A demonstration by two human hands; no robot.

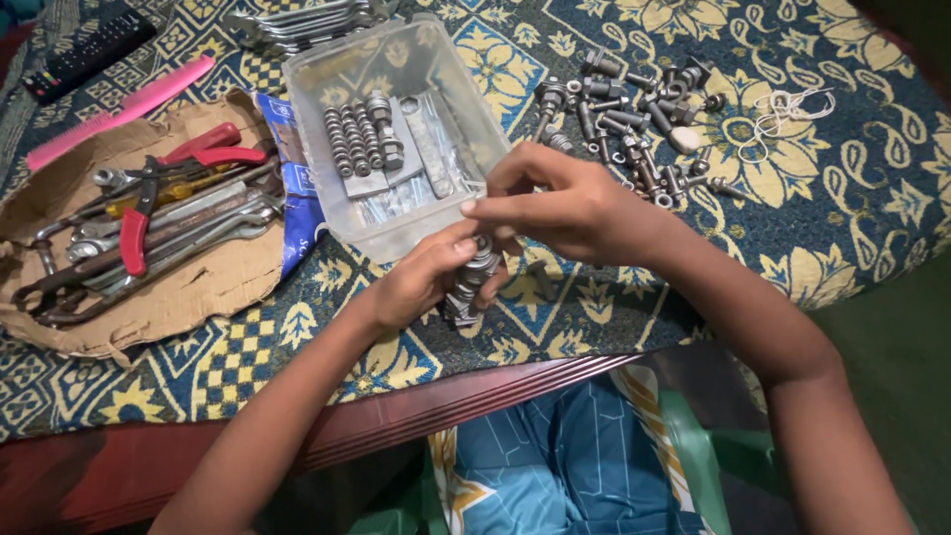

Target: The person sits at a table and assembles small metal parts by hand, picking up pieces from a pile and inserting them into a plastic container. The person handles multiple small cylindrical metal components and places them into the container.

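From my head camera I look down on a bed or table covered with a blue and yellow patterned cloth (555,327), its dark red wooden edge nearest me. My left hand (421,282) is curled narrow around a long bolt stacked with washers and nuts (468,287), held near the front edge, just in front of the clear plastic tub (327,89). My right hand (560,203) comes in from the right, thumb and fingertips pinched together at the top of that stack; what sits between them is too small to tell.

The tub stands at the middle of the cloth toward the far edge and holds more loaded bolts (357,139) laid side by side, plus flat metal strips. Beyond it, at the far edge, lie spanners (297,25). Toward the far right corner a loose heap of bolts and nuts (634,109) is spread on the cloth, with a few white rubber bands (783,114) just beside it.

At the left edge a torn piece of cardboard (198,287) carries red-handled pliers (149,198), wrenches and other tools. A pink comb (119,109) lies behind it, and a black remote control (84,50) is in the far left corner.
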